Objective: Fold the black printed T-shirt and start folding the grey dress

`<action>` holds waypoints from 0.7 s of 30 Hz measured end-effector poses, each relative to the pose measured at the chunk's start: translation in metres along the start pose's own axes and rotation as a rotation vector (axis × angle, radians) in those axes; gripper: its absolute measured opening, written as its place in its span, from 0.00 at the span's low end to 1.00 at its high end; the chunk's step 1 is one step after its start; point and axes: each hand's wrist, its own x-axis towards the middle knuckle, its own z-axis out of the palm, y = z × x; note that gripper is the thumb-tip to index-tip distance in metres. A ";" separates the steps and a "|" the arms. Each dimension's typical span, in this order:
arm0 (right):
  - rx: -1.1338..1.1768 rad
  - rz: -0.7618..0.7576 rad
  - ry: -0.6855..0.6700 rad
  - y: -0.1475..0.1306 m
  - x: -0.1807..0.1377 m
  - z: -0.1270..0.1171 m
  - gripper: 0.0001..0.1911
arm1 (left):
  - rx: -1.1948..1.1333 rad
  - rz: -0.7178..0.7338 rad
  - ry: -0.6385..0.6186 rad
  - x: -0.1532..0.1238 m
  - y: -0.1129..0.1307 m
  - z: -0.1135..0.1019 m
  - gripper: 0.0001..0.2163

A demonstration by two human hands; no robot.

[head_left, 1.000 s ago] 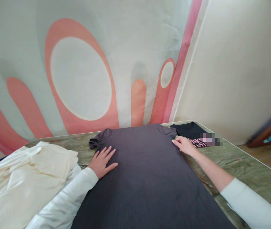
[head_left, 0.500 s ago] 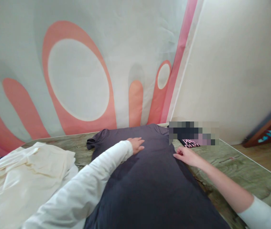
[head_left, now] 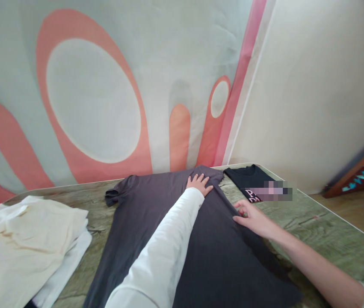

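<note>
A dark grey T-shirt (head_left: 156, 214) lies spread out, its collar end toward the wall and its left sleeve bunched. My left hand (head_left: 199, 185) rests flat on it near the upper right shoulder, fingers spread and holding nothing. At the shirt's right side edge is my right hand (head_left: 249, 217), with thumb and curled fingers closed on the fabric. The white sleeve of my left arm covers part of the shirt's middle. The lower end of the shirt runs out of view.
Cream and white garments (head_left: 31, 239) lie in a pile on the left. A folded black T-shirt (head_left: 246, 174) with pink lettering is at the back right of the wood-patterned table (head_left: 323, 222). Behind it stands a wall with a pink printed covering (head_left: 162, 64).
My left hand has slid right and toward the collar across the shirt. My right hand stays by the right edge, a little lower. The view has shifted somewhat.
</note>
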 end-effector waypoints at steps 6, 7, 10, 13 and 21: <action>0.094 0.059 -0.086 -0.006 -0.003 -0.006 0.19 | 0.001 -0.044 0.034 0.000 -0.007 -0.012 0.27; 0.144 0.089 -0.125 -0.008 -0.004 -0.007 0.19 | 0.003 -0.048 0.051 -0.002 -0.004 -0.016 0.26; 0.354 0.213 -0.271 -0.016 -0.006 -0.013 0.23 | 0.005 -0.048 0.033 -0.009 0.010 -0.022 0.21; 0.465 0.296 -0.333 -0.026 -0.009 -0.017 0.27 | -0.022 -0.018 -0.050 -0.020 0.024 -0.019 0.21; 0.253 0.337 -0.546 -0.031 -0.026 -0.034 0.25 | -0.075 0.262 -0.093 -0.034 0.050 -0.001 0.29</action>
